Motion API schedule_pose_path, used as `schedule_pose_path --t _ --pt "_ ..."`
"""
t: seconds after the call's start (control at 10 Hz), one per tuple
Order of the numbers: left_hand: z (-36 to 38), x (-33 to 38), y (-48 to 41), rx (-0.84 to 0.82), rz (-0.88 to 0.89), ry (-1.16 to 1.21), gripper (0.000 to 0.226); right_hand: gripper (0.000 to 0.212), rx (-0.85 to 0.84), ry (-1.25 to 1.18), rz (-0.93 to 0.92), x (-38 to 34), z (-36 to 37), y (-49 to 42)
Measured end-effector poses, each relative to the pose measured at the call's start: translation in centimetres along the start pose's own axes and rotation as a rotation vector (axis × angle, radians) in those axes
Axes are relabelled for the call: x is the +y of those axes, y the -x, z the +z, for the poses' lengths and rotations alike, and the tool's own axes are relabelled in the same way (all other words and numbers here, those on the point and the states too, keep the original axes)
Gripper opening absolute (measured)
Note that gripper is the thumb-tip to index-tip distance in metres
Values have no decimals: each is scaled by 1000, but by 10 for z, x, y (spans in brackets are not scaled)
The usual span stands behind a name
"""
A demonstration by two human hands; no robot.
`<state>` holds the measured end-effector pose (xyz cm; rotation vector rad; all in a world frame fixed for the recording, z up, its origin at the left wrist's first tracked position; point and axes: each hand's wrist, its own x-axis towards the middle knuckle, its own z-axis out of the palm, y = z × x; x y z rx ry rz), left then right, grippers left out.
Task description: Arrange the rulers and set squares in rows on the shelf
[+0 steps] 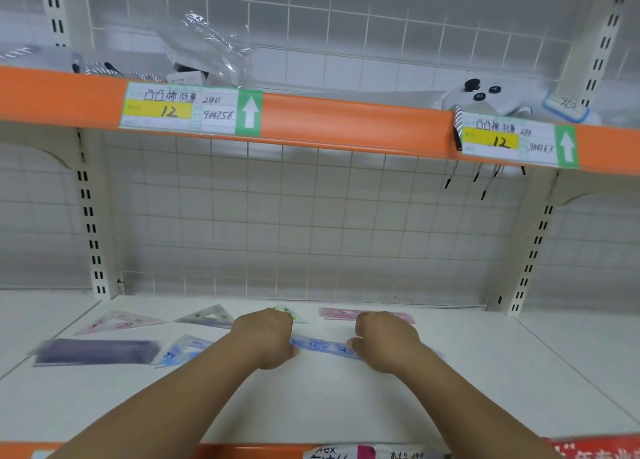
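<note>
- The blue ruler [322, 346] lies across the middle of the lower shelf [519, 372], running left to right and tilted slightly, its right end nearer the front.
- The left hand [266, 337] curls round the ruler's left end; the right hand [384, 340] curls round the right end, thumb on the top face. Both hands hold it, and only the stretch between them shows.
- Just behind the left hand a green set square [289, 312] peeks out; behind the right hand lies a pink ruler stack [341, 313].
- Further left: a clear set square [207, 316] and a pink set square [117, 321] at the back, a blue set square [183, 349] and a purple ruler stack [93, 351] in front.
- Above, the orange-edged upper shelf [346, 119] carries price labels [180, 110] and a white game controller [481, 98].
- Risks, as I judge them: the ruler sits askew, so letting go now would leave the row crooked. Sliding it back could knock the green set square or the pink stack out of line. The knuckles hide both ends, so misjudging the gap to the blue set square seems likely.
</note>
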<state>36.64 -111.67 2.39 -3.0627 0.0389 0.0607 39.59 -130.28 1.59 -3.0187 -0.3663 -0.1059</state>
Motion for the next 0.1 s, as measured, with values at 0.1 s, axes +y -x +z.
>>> schedule_pose_path --t 0.1 --pt "-4 5 4 -10 27 112 25 19 -6 -127 26 4 -2 4"
